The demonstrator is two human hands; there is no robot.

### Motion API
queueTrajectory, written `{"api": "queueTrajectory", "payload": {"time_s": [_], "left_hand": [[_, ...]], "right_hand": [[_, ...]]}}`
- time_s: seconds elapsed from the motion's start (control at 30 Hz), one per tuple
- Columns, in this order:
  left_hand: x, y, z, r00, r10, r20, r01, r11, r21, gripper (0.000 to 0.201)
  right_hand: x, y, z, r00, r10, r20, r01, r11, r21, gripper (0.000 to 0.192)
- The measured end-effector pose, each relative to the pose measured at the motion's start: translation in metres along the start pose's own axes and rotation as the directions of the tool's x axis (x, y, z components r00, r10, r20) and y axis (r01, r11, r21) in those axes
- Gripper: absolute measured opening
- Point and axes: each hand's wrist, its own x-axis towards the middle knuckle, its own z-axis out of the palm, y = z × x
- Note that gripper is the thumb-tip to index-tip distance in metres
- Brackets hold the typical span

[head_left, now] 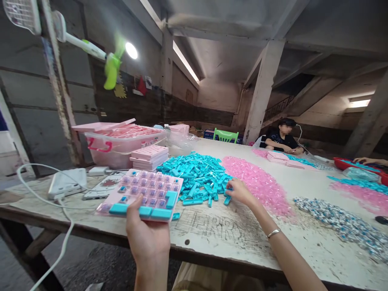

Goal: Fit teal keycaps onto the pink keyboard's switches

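My left hand is closed around the near edge of a small pink keyboard, thumb on top, and holds it tilted above the table. Clear pinkish keycaps cover most of its face. Long turquoise keycaps line its near edge, and an L-shaped turquoise one sits at the right. At the near right of a heap of turquoise keycaps, my right hand has its fingers pinched on a turquoise keycap, partly hidden by the fingertips. A heap of clear pink keycaps lies just beyond that hand.
Pink boards are stacked beside a full plastic tub. A white power bank, cables and a phone lie at the left. Small white-and-blue parts spread at the right. Another person sits across the table; a co-worker's hand is by a red tray.
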Motion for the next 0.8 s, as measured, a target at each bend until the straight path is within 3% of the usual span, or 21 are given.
{"api": "queueTrajectory", "payload": {"time_s": [0.17, 0.33, 0.43, 0.63, 0.8], "left_hand": [[-0.001, 0.003, -0.003, 1.0, 0.017, -0.012, -0.017, 1.0, 0.02, 0.022], [0.001, 0.003, -0.006, 0.999, 0.037, 0.0, -0.037, 0.998, 0.056, 0.023], [0.002, 0.001, -0.005, 0.999, 0.028, 0.022, -0.03, 0.997, 0.075, 0.027], [-0.002, -0.004, -0.005, 0.998, -0.004, 0.064, -0.004, 0.992, 0.123, 0.028], [-0.008, -0.009, -0.004, 0.995, -0.005, 0.101, -0.009, 0.99, 0.143, 0.03]], "right_hand": [[-0.003, -0.013, -0.001, 0.991, 0.018, -0.13, -0.019, 1.0, -0.005, 0.021], [-0.006, -0.062, 0.01, 0.98, -0.198, 0.014, 0.196, 0.975, 0.103, 0.022], [-0.011, -0.076, 0.014, 0.966, -0.25, 0.066, 0.239, 0.961, 0.143, 0.029], [-0.012, -0.047, 0.009, 0.994, -0.107, 0.033, 0.104, 0.991, 0.089, 0.02], [-0.008, -0.035, 0.012, 0.995, 0.054, -0.082, -0.053, 0.998, 0.016, 0.021]]}}
